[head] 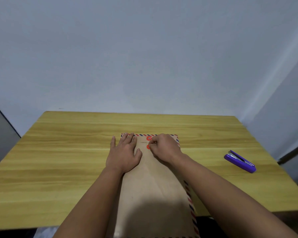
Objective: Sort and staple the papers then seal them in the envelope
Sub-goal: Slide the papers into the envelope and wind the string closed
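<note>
Here the kraft envelope [153, 182] lies flat on the desk [67, 152], its long axis running straight away from the person, flap end farthest out. Two red string-tie discs [149, 138] sit at that far end, one just beyond the other along the same axis. The right hand [163, 146] is at them, fingertips pinched on what looks like the thin closure string between the discs. The left hand [123, 154] lies flat with fingers straight, pressing the envelope just beside them. A purple stapler [240, 161] rests well apart to the right. Winding the string looks like the step in hand.
</note>
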The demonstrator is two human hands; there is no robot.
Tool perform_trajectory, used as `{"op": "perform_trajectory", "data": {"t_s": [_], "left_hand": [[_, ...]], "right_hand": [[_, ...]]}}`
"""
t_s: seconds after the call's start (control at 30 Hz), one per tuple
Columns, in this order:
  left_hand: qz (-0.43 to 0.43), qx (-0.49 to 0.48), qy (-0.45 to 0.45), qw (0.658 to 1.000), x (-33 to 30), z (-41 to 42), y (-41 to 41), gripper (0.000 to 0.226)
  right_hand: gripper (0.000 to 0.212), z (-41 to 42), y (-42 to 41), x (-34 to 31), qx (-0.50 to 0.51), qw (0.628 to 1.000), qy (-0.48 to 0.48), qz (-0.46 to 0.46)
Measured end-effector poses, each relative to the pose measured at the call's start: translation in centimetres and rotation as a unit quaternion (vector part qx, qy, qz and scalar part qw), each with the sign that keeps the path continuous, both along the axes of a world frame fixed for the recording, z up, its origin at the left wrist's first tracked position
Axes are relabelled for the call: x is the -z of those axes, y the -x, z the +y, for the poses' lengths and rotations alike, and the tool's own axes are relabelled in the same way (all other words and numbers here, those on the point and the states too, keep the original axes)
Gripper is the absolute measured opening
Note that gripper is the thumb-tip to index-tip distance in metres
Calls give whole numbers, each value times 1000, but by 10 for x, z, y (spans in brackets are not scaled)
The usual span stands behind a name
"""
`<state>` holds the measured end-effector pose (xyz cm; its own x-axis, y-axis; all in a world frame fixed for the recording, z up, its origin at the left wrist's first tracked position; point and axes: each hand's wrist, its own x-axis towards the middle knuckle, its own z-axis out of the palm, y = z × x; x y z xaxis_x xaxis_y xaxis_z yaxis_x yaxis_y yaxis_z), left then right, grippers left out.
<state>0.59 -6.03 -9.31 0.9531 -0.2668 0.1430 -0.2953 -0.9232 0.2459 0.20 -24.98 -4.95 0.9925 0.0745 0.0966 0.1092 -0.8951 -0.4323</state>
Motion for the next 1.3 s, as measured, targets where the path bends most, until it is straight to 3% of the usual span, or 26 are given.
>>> {"op": "perform_trajectory", "data": {"t_s": [0.3, 0.4, 0.67, 0.87, 1.07, 1.3], "left_hand": [[2, -1, -7, 1000, 0, 0, 0, 74], [5, 0, -7, 1000, 1, 0, 0, 73], [5, 1, 2, 1000, 0, 0, 1, 69], [6, 4, -1, 1000, 2, 1, 1, 67], [9, 9, -4, 1000, 2, 2, -1, 67], [8, 12, -15, 1000, 2, 2, -1, 69]], "right_hand": [[30, 13, 23, 19, -71, 991, 82, -83], [25, 1, 31, 16, -82, 992, 60, -73], [22, -42, 31, -5, -19, 997, 69, 4], [18, -47, -5, -13, 95, 994, -5, 45], [17, -34, -51, -16, 123, 988, -32, 85], [6, -4, -80, -14, 65, 990, 96, 76]]}}
